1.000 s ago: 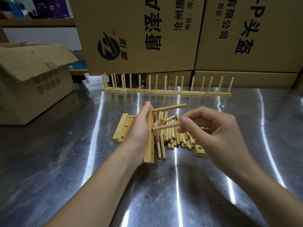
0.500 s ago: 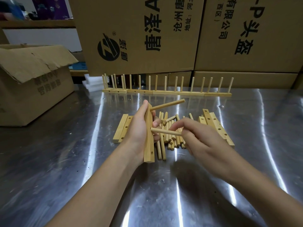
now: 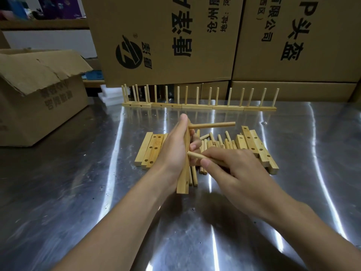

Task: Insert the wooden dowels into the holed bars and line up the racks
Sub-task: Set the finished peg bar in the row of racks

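My left hand (image 3: pixel 172 151) grips a holed wooden bar (image 3: pixel 183 182) held upright on its edge above the table. One dowel (image 3: pixel 213 125) sticks out of the bar's upper end, pointing right. My right hand (image 3: pixel 232 169) pinches a second dowel (image 3: pixel 195 155) whose tip touches the bar's middle. Below the hands lies a pile of loose dowels (image 3: pixel 216 142). Spare holed bars lie to the left (image 3: pixel 150 149) and to the right (image 3: pixel 256 147) of the pile. A row of finished racks (image 3: pixel 199 106) stands at the back of the table.
The work surface is a shiny metal table (image 3: pixel 78 192). An open cardboard box (image 3: pixel 39 94) stands at the left. Large printed cardboard boxes (image 3: pixel 166 40) form a wall behind the racks. White foam pieces (image 3: pixel 109 95) lie near the racks' left end.
My right hand has moved down and left, bringing the second dowel's tip against the bar's middle. The bars at the right, hidden before, are in sight.
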A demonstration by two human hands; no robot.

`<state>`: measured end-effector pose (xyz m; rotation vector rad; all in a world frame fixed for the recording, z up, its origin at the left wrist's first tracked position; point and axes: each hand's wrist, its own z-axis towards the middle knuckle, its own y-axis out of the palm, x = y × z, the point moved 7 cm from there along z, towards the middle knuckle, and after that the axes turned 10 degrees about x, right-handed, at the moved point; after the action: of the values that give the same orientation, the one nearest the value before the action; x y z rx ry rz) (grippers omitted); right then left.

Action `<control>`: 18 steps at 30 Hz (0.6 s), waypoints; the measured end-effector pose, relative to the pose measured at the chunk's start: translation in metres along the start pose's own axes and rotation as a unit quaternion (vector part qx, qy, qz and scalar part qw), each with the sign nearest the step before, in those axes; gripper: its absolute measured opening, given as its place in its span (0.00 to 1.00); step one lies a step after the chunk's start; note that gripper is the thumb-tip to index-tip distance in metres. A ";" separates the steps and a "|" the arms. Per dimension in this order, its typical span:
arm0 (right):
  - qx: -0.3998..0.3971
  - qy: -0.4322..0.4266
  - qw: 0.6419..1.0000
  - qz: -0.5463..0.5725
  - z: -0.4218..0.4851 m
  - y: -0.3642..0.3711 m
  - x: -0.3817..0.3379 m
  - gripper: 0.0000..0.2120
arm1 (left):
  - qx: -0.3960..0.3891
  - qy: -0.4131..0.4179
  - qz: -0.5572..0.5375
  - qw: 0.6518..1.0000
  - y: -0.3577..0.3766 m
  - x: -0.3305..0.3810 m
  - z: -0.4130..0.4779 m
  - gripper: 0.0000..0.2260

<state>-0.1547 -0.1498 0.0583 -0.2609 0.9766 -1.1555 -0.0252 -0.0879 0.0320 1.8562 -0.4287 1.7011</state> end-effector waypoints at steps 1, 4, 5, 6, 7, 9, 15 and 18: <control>0.001 0.001 1.000 -0.003 0.002 -0.003 -0.002 0.13 | 0.000 -0.001 -0.005 1.000 0.002 0.003 -0.002 0.24; -0.003 -0.010 1.000 -0.021 0.011 -0.011 -0.008 0.12 | 0.002 -0.010 -0.015 1.000 0.008 0.010 -0.006 0.24; -0.004 -0.016 0.999 -0.028 0.013 -0.012 -0.008 0.13 | -0.002 -0.013 -0.021 1.000 0.010 0.012 -0.006 0.23; 0.000 -0.021 0.999 -0.025 0.015 -0.013 -0.009 0.13 | -0.007 -0.012 -0.026 1.000 0.012 0.014 -0.006 0.23; 0.002 -0.027 0.999 -0.017 0.015 -0.014 -0.009 0.12 | -0.014 -0.008 -0.028 0.999 0.014 0.016 -0.007 0.23; 0.001 -0.043 0.999 -0.006 0.013 -0.010 -0.007 0.12 | -0.027 0.000 -0.028 0.999 0.015 0.015 -0.011 0.23; 0.036 -0.087 0.996 0.004 0.000 -0.003 -0.018 0.13 | -0.031 0.022 -0.094 0.995 0.003 0.000 -0.025 0.23; 0.043 -0.079 0.995 0.032 -0.002 -0.001 -0.022 0.14 | -0.036 0.036 -0.130 0.990 0.001 0.000 -0.027 0.22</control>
<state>-0.1584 -0.1304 0.0685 -0.2455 0.7893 -1.0986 -0.0476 -0.0726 0.0327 1.7110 -0.2058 1.5510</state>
